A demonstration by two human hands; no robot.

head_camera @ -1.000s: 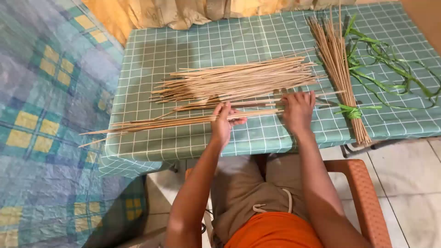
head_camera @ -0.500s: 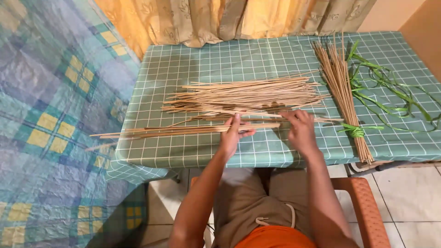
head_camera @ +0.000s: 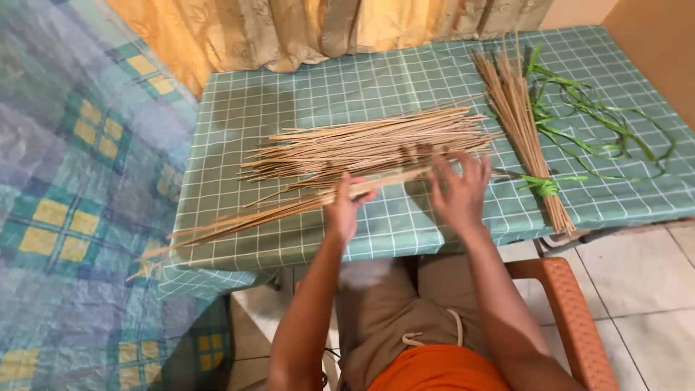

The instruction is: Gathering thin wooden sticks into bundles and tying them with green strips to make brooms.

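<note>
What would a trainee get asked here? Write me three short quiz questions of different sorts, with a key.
1. True or false: the left hand grips thin tan sticks.
2. What binds the upright bundle of tan sticks? A) wire B) green strip C) tape
3. What covers the table?

Key: 1. True. 2. B, a green strip tie. 3. A green checked tablecloth; the right hand hovers open over it.

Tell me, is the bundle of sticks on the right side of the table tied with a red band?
No, the upright bundle of sticks is bound near its lower end with a green strip, not a red one.
</note>
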